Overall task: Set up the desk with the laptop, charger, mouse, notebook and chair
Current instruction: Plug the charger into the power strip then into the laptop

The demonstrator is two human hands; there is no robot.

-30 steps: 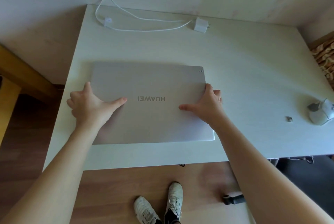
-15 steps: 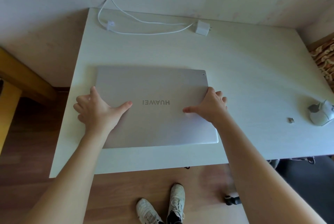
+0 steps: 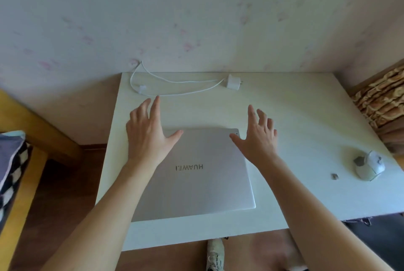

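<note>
Laptop [image 3: 196,174] closed on desk [image 3: 284,117]; both hands [image 3: 148,135] [image 3: 258,139] above, fingers spread wide, empty.

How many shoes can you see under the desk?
1. One white shoe shows on the floor, just past the desk's near edge, below the laptop. The other may be cut off by the picture's bottom edge.

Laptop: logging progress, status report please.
Left hand and right hand open, empty. Laptop closed, flat on desk. Charger at back edge, nothing blocking.
</note>
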